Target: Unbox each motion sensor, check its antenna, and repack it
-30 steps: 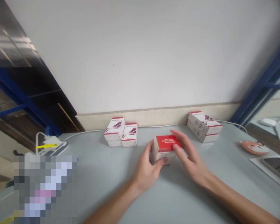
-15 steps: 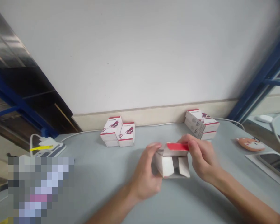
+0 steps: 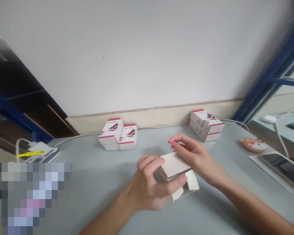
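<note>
Above the table, a small white cardboard box (image 3: 175,164) is tilted with its near end open and side flaps (image 3: 192,180) spread apart. My left hand (image 3: 153,184) is closed around its left side, with a finger on the white upper panel and another at the open end. At the far right edge of the box is my right hand (image 3: 194,153), its fingers loosely bent and apart; whether it touches the box is hard to tell. The inside of the box looks dark.
White-and-red boxes (image 3: 110,130) stand by the wall on the left, and stacked ones (image 3: 207,124) on the right. A fox-faced orange item (image 3: 254,145) and a phone (image 3: 284,168) lie at right. At left sits a power strip (image 3: 45,153) with a cable.
The box has turned and tilted, so its white panel faces up and the red flap no longer shows. My right hand has let go of the flap; my left hand has shifted its grip.
</note>
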Available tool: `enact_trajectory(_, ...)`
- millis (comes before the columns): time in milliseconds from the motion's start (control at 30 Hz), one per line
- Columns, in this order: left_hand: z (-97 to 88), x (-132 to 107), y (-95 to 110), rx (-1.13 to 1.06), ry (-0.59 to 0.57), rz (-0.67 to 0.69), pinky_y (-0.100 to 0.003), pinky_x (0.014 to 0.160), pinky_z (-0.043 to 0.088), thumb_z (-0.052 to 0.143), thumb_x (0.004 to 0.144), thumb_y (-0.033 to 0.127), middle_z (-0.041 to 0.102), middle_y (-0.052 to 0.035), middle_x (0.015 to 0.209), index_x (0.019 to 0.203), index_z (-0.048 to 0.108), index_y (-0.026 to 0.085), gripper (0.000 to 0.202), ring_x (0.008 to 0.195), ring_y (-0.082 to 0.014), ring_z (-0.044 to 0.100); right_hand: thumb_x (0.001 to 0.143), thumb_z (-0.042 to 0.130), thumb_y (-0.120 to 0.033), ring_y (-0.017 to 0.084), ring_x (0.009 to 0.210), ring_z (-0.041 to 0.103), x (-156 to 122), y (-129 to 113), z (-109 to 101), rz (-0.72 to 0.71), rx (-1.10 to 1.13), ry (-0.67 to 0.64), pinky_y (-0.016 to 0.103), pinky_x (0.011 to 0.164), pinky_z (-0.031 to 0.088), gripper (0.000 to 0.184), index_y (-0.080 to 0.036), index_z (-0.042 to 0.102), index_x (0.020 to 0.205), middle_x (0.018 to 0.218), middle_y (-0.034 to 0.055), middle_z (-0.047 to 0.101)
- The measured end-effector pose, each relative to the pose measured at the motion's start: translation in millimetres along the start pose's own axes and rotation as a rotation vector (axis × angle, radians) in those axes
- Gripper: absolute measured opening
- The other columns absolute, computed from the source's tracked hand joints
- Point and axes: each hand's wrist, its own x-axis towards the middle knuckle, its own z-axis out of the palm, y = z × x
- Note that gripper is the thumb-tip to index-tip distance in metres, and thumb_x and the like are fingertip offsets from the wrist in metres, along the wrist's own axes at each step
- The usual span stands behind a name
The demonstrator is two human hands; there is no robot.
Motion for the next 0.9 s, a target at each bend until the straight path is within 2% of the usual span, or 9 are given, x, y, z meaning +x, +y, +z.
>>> enact_trajectory(100,-1.9,2.3,0.3,-0.004,-0.09,0.033,-0.044,0.101,0.052,0.068,0.074,0.016,0.054,-0.0082,0.131,0.121,0.066,0.038,0.052,0.12,-0.029,0.057,0.094,0.07,-0.052,0.013,0.057,0.049,2.0,5.6,1.3,0.073,0.048,-0.037,0.023,0.051,0.037,0.03,-0.025,0.066,0.107,0.073,-0.0035,0.057)
enact_trajectory(167,-1.9,3.2,-0.5,-0.046,-0.132,0.031,-0.046,0.103,0.052,0.067,0.077,0.012,0.058,-0.0089,0.131,0.122,0.062,0.034,0.051,0.124,-0.029,0.06,0.096,0.066,-0.049,0.014,0.06,0.051,4.4,10.7,1.5,0.018,-0.003,0.028,0.025,0.053,0.04,0.025,-0.024,0.067,0.102,0.073,-0.0023,0.057)
enact_trajectory(300,0.5,4.9,-3.1,-0.142,-0.066,-0.116,-0.048,0.102,0.056,0.072,0.081,0.008,0.06,-0.0136,0.131,0.136,0.046,0.031,0.064,0.125,-0.0289,0.064,0.105,0.054,-0.04,0.02,0.086,0.062,5.3,20.2,-2.3,-0.458,-0.226,0.271,0.033,0.075,0.051,0.018,-0.027,0.067,0.108,0.097,0.004,0.063)
enact_trajectory(400,4.9,3.5,-5.1,-0.25,0.015,-0.269,-0.049,0.101,0.059,0.072,0.087,0.008,0.06,-0.0151,0.137,0.146,0.026,0.036,0.079,0.123,-0.027,0.068,0.106,0.052,-0.033,0.026,0.113,0.06,-0.4,21.7,-4.1,-0.693,-0.384,0.163,0.041,0.095,0.052,0.023,-0.032,0.062,0.127,0.125,0.0083,0.06)
enact_trajectory(467,8.5,0.5,-6.6,-0.303,0.04,-0.318,-0.049,0.101,0.059,0.071,0.09,0.009,0.06,-0.0151,0.139,0.145,0.021,0.038,0.08,0.122,-0.0258,0.069,0.105,0.055,-0.031,0.028,0.125,0.057,-4.5,20.5,-1.6,-0.693,-0.461,0.067,0.045,0.104,0.05,0.028,-0.034,0.059,0.133,0.133,0.0098,0.057)
enact_trajectory(533,11.5,-2.6,-8.2,-0.326,0.039,-0.346,-0.048,0.1,0.06,0.071,0.091,0.011,0.06,-0.0155,0.139,0.141,0.024,0.037,0.074,0.121,-0.0253,0.07,0.104,0.058,-0.03,0.029,0.127,0.057,-6.2,19.5,3.1,-0.651,-0.488,0.042,0.045,0.107,0.05,0.024,-0.033,0.062,0.127,0.133,0.0099,0.057)
enact_trajectory(633,12.6,-3.7,-9.9,-0.33,0.034,-0.346,-0.047,0.097,0.062,0.072,0.092,0.012,0.059,-0.0168,0.14,0.137,0.026,0.035,0.069,0.121,-0.0261,0.071,0.105,0.057,-0.029,0.026,0.117,0.061,-4.2,20.5,8.7,-0.601,-0.434,0.078,0.042,0.1,0.053,0.01,-0.031,0.066,0.11,0.124,0.0082,0.059)
enact_trajectory(700,11.3,-1.6,-10.0,-0.32,0.028,-0.327,-0.048,0.096,0.063,0.07,0.093,0.013,0.058,-0.0173,0.141,0.138,0.027,0.036,0.066,0.125,-0.028,0.069,0.106,0.056,-0.03,0.025,0.111,0.063,-1.8,22.3,9.6,-0.583,-0.372,0.117,0.04,0.095,0.054,0.009,-0.03,0.065,0.105,0.118,0.0075,0.061)
enact_trajectory(900,10.1,-1.2,-10.9,-0.297,0.038,-0.303,-0.044,0.099,0.062,0.069,0.093,0.011,0.052,-0.0187,0.145,0.142,0.034,0.032,0.064,0.13,-0.0275,0.066,0.11,0.044,-0.028,0.023,0.109,0.065,3.7,26.6,0.7,-0.571,-0.28,0.246,0.036,0.089,0.053,0.021,-0.029,0.063,0.117,0.115,0.0059,0.068)
